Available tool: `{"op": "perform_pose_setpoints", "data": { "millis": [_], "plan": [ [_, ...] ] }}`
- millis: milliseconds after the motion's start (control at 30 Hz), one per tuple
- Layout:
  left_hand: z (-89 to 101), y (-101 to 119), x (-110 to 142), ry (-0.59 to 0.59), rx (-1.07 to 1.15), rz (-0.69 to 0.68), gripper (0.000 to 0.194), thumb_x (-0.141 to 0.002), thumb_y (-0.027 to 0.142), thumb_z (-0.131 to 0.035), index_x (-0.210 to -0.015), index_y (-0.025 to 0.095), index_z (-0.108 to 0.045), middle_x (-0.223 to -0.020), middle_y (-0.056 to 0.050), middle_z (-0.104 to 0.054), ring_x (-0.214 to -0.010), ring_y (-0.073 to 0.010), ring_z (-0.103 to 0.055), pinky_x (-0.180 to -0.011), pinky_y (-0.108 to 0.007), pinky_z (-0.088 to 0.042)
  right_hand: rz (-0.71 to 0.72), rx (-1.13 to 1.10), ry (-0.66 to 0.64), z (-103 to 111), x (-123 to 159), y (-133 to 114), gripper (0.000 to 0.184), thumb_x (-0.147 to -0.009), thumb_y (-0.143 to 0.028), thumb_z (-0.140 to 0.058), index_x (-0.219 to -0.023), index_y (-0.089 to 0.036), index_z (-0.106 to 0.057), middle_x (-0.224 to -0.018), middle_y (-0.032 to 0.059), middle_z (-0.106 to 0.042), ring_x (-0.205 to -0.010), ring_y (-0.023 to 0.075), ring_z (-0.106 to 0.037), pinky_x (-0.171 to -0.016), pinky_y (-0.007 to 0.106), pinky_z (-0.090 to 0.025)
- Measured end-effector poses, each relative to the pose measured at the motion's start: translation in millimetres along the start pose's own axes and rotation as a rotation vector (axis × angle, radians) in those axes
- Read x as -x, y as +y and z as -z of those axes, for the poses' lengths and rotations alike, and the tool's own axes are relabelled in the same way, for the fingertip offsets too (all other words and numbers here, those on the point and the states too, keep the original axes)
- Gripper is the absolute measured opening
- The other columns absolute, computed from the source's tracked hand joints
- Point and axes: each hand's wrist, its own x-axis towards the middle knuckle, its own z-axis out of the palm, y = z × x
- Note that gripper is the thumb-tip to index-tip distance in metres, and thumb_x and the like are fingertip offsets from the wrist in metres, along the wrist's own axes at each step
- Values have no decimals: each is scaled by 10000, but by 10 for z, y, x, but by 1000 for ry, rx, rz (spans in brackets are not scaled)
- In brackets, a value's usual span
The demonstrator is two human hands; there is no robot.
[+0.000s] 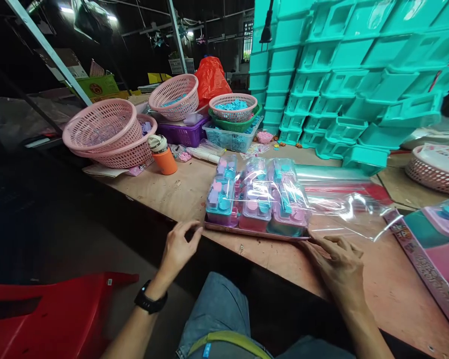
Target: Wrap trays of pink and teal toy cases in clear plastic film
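A shallow pink tray (254, 233) lies at the table's front edge, holding several clear-lidded boxes (255, 204) with pink, blue and purple pieces inside. Shiny clear plastic film (344, 212) stretches over the boxes and out to the right. My left hand (180, 249), with a black watch on its wrist, is at the tray's front left corner, thumb and forefinger pinched together; what is between them is too small to make out. At the front right corner, my right hand (338, 264) has its thumb and fingers closed on the tray's edge.
Pink baskets (101, 124) and an orange bottle (164, 160) stand at the left of the table (194, 194). Tall stacks of turquoise bins (344, 75) rise behind. Another filled tray (422, 269) sits at right. A red chair (56, 314) is at lower left.
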Motion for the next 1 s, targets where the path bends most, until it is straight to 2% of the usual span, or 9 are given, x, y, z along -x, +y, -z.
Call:
{"op": "perform_pose_setpoints", "data": {
  "millis": [133,200,300,400,567,700,767,900,1000],
  "plan": [
    [8,-29,30,155,-103,-54,161,-886,348,-726,-991,227,-712,-962,-82,-759,-952,-284,-720,-877,-413,-585,-13,18,-1,1,24,0,609,-995,-700,-433,-1026,-225,-813,-778,74,-662,-736,244,-614,-755,403,-363],
    [-160,130,56,202,-98,-96,531,-786,450,-848,-1204,210,-624,-1157,-127,-696,-1135,-322,-668,-988,-469,-559,-12,19,-14,8,28,29,612,-994,-701,-440,-1024,-218,-816,-779,70,-657,-732,237,-617,-758,399,-358],
    [-510,365,42,196,-48,-118,1251,-591,505,-967,-1567,193,-249,-1562,-272,-386,-1468,-425,-430,-1139,-574,-462,4,27,-41,31,8,85,633,-972,-735,-451,-994,-225,-825,-787,70,-672,-731,232,-618,-786,407,-362],
    [-766,428,-4,162,-17,-45,1502,-516,475,-1000,-1633,266,-17,-1689,-310,-136,-1553,-469,-258,-1149,-603,-454,13,31,-48,64,-26,132,665,-948,-774,-443,-942,-237,-836,-789,83,-698,-723,235,-615,-768,403,-377],
    [-718,210,-40,122,270,144,1355,-639,379,-969,-1637,343,-54,-1613,-214,-446,-1447,-369,-490,-1151,-519,-489,38,-2,-98,65,-20,242,616,-962,-749,-445,-950,-281,-846,-806,75,-738,-730,240,-657,-733,391,-419],
    [-468,103,-100,44,651,338,1229,-714,402,-900,-1648,270,-112,-1313,-132,-741,-1204,-295,-715,-1060,-443,-574,23,-26,-76,11,-14,329,611,-948,-769,-439,-967,-320,-852,-797,62,-751,-734,249,-701,-717,393,-455],
    [-395,146,-93,7,725,418,1219,-709,388,-887,-1652,239,-129,-1190,-96,-798,-1116,-283,-758,-1035,-435,-591,-35,-56,-85,-20,-41,368,637,-911,-810,-450,-959,-320,-855,-789,56,-756,-713,248,-718,-687,388,-475],
    [-447,327,218,5,671,438,1038,-775,387,-826,-1631,238,-258,-1175,-79,-804,-1075,-277,-774,-1007,-398,-609,-208,-77,-76,-127,-140,509,770,-813,-898,-446,-902,-254,-858,-793,95,-762,-617,251,-685,-587,396,-508],
    [-531,432,593,19,660,402,841,-879,462,-730,-1603,283,-343,-1113,-65,-822,-909,-248,-813,-862,-338,-663,-381,-79,-104,-192,-185,577,863,-780,-883,-431,-1088,-177,-821,-1003,158,-792,-805,365,-734,-698,506,-577]
  ]
}}
